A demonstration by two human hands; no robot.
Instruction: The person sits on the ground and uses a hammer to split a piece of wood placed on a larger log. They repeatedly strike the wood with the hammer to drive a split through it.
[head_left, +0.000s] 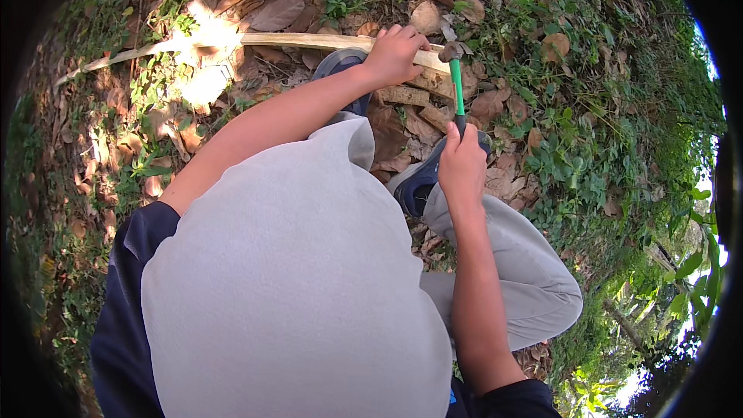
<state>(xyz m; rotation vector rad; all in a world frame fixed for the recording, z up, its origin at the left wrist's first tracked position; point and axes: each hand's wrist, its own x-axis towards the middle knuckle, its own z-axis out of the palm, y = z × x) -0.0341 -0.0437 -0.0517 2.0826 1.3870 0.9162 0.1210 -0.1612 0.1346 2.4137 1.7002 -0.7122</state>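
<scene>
A long, pale wooden strip (294,39) runs crosswise ahead of my feet, its thin far end reaching out to the left. Close to its right end, my left hand (396,56) is closed over it with the fingers curled round the far edge. My right hand (463,169) grips the dark lower handle of a hammer (457,83) with a green shaft. The metal hammer head is at the strip's right end; whether it touches the wood I cannot tell. Short, rough wood pieces (405,95) lie beneath and just nearer than that end.
My shoes (418,186) rest on the ground near the wood pieces, one partly hidden behind my left forearm. Dry brown leaves (275,13) cover the soil around the strip. Low green plants (588,108) grow thickly on the right, and a bright sun patch (205,58) falls across the strip's left part.
</scene>
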